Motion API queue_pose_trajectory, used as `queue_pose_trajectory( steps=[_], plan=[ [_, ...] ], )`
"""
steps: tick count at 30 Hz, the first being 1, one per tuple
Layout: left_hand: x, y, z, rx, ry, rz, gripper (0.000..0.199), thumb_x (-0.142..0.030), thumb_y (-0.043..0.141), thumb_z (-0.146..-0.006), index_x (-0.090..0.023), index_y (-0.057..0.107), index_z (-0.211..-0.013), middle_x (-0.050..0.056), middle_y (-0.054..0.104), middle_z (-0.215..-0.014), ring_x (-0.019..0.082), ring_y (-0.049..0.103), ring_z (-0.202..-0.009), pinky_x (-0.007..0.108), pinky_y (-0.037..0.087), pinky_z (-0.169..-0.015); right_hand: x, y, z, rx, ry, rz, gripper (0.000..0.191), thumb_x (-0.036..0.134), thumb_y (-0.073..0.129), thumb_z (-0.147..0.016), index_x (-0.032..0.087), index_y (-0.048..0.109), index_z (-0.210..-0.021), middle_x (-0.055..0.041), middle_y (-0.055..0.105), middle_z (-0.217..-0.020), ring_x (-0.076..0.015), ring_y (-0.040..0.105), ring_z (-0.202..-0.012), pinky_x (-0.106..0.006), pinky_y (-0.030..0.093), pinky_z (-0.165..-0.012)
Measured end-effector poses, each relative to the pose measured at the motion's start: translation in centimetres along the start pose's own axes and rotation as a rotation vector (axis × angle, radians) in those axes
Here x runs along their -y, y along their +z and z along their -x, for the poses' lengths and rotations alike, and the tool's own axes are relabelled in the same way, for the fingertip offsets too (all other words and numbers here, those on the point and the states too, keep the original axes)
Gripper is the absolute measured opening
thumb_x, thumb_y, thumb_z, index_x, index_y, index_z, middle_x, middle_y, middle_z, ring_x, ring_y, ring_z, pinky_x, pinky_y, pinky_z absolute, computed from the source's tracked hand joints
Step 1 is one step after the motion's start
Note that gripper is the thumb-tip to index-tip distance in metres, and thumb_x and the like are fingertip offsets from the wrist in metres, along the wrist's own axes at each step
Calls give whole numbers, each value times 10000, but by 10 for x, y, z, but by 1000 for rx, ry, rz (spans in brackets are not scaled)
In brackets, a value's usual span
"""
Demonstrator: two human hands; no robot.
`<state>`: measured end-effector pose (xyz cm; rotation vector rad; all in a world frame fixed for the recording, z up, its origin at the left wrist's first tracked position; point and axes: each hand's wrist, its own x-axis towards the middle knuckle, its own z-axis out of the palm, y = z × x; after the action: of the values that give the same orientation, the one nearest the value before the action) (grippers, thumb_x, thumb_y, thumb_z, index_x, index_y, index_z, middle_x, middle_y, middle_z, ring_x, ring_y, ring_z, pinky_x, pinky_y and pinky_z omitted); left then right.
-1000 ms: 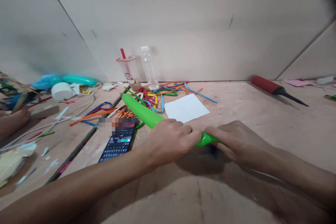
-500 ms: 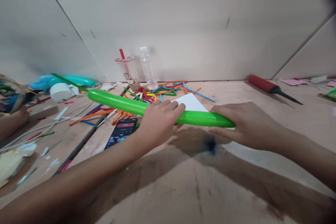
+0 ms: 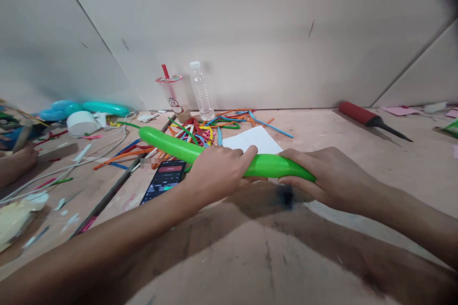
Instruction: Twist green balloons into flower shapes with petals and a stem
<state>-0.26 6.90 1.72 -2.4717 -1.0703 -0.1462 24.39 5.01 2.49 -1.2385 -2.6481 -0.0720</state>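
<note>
Hands [image 3: 218, 167] tight around green balloon [image 3: 171, 145] (right one [image 3: 331, 176] at its end), with room on tabletop [image 3: 332, 134] toward red pump [image 3: 359, 115].

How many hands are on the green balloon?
2: the left hand grips the balloon near its middle, the right hand grips its right end. Another person's hand, at the left edge, is off it.

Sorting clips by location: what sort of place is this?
Probably a balloon-craft worktable against a pale wall; the kind of building can't be told. Signs: the inflated green balloon, a heap of coloured strips that look like uninflated balloons, and what looks like a red hand pump.
</note>
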Motion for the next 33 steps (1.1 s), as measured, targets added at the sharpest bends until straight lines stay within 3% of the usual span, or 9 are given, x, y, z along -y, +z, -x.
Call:
queue_pose_trajectory(
  steps=[7, 15, 23, 28, 33],
  plan=[
    [3, -3, 5, -131, 157, 1, 328, -518, 560, -939, -228, 501, -1080, -12, 706, -699, 246, 694, -579, 288, 340, -462, 12, -2, 6, -66, -172, -49, 199, 241, 428, -996, 203, 623, -978, 8, 618, -609, -162, 539, -523, -254, 279, -524],
    [1, 1, 8, -214, 288, -36, 88, -186, 534, -928, -214, 507, -1006, -35, 653, -617, 219, 652, -510, 294, 351, -445, 15, 2, 6, -3, -208, -35, 286, 162, 334, -984, 194, 599, -882, -2, 589, -605, -154, 453, -512, -284, 226, -523],
    [-10, 1, 10, -125, 356, 13, 40, -194, 535, -927, -192, 515, -893, -5, 660, -628, 230, 646, -510, 293, 413, -450, 10, 6, 9, 91, -223, -31, 267, 162, 362, -980, 195, 589, -843, -9, 622, -644, -152, 459, -525, -310, 188, -536],
    [-20, -8, 9, 8, 323, 32, 58, -160, 494, -920, -171, 524, -871, 41, 677, -605, 233, 664, -516, 288, 455, -459, 13, 5, 12, 143, -226, -29, 271, 181, 358, -990, 203, 561, -812, 4, 588, -608, -150, 434, -502, -318, 166, -532],
    [-29, -15, 9, 137, 289, 102, 117, -149, 436, -932, -144, 550, -907, 88, 710, -647, 285, 696, -543, 357, 512, -444, 14, 5, 12, 160, -173, -16, 288, 208, 347, -986, 203, 539, -771, 1, 568, -598, -143, 381, -501, -323, 155, -529]
  ],
)
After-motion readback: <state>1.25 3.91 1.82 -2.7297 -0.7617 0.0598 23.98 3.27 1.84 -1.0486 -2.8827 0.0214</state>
